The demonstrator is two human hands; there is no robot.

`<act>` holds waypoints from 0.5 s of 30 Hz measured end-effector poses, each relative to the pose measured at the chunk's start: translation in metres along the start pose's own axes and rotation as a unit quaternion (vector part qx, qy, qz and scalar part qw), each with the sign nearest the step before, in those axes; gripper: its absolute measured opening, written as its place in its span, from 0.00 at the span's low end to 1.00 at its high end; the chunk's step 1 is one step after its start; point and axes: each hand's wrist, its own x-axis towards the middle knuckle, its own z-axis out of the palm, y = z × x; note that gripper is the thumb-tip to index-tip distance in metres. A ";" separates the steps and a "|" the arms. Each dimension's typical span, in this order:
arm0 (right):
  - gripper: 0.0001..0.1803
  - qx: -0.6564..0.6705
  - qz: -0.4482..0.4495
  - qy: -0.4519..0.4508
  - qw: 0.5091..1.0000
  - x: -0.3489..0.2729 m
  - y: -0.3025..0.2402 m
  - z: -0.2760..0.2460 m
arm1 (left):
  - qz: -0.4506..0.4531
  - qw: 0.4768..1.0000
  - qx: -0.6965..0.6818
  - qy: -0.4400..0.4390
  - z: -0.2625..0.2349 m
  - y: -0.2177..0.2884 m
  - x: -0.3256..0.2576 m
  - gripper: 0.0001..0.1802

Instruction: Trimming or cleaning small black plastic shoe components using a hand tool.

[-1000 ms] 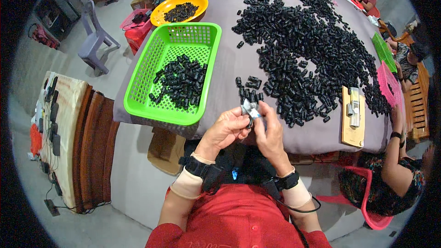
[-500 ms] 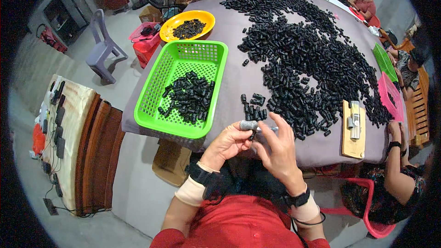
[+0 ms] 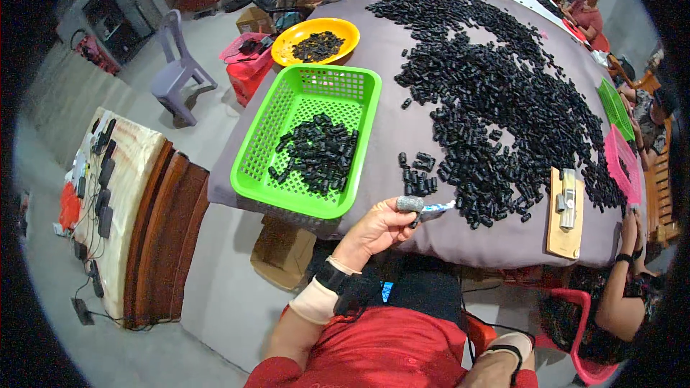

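Left hand [image 3: 374, 231] gripping grey piece [image 3: 410, 204], green basket [image 3: 266, 172]

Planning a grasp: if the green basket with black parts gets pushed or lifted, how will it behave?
The green basket looks like thin perforated plastic, so probably light and a bit flexible. It overhangs the table edge, so a push could tip it. The loose black parts inside would likely slide.

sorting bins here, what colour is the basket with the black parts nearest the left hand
Bright green basket, clearest in the head view.

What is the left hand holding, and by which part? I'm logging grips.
The left hand pinches a small grey-capped piece with a pale blue strip, gripped at its capped end.
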 end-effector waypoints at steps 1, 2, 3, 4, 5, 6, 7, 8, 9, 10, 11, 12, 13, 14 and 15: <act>0.38 -0.058 -0.174 0.129 0.974 -0.002 0.010 0.003 | 0.012 1.000 0.001 0.005 -0.007 0.002 -0.010 0.09; 0.39 -0.101 -0.338 0.259 0.899 -0.008 0.019 0.006 | 0.019 1.000 -0.003 0.011 -0.011 0.005 -0.019 0.09; 0.39 -0.103 -0.337 0.262 0.899 -0.006 0.019 0.006 | 0.017 1.000 -0.004 0.008 -0.010 0.004 -0.017 0.09; 0.39 -0.102 -0.326 0.267 0.901 -0.005 0.020 0.007 | 0.020 1.000 0.005 0.014 -0.008 0.002 -0.015 0.09; 0.40 -0.100 -0.317 0.272 0.903 -0.005 0.021 0.008 | 0.023 0.999 0.014 0.021 -0.007 0.001 -0.014 0.09; 0.40 -0.097 -0.309 0.277 0.905 -0.006 0.021 0.008 | 0.018 1.000 0.010 0.019 -0.004 0.001 -0.013 0.09; 0.41 -0.093 -0.301 0.282 0.906 -0.008 0.021 0.009 | 0.016 1.000 0.009 0.021 -0.005 0.000 -0.013 0.09; 0.42 -0.089 -0.294 0.286 0.908 -0.009 0.022 0.010 | 0.016 1.000 0.006 0.014 -0.005 -0.001 -0.013 0.09; 0.42 -0.084 -0.288 0.290 0.909 -0.011 0.022 0.011 | 0.015 1.000 0.003 0.007 -0.006 -0.003 -0.013 0.09; 0.43 -0.080 -0.282 0.294 0.910 -0.014 0.023 0.012 | 0.023 0.999 0.011 0.021 -0.008 0.000 -0.016 0.09; 0.44 -0.105 -0.250 0.330 0.904 -0.003 0.019 0.019 | 0.006 1.000 0.013 -0.010 0.001 -0.001 -0.007 0.10; 0.44 -0.121 -0.244 0.356 0.894 0.001 0.018 0.018 | 0.001 0.999 0.032 0.011 0.006 -0.003 -0.001 0.10; 0.44 -0.105 -0.289 0.297 0.904 0.006 0.021 0.008 | 0.011 0.999 0.041 0.013 0.000 0.000 -0.008 0.12; 0.45 -0.092 -0.330 0.239 0.908 0.014 0.025 -0.003 | 0.025 0.998 0.041 0.035 -0.003 0.001 -0.016 0.12; 0.46 -0.094 -0.359 0.191 0.909 0.022 0.029 -0.014 | 0.030 0.998 0.041 0.039 -0.002 0.003 -0.015 0.13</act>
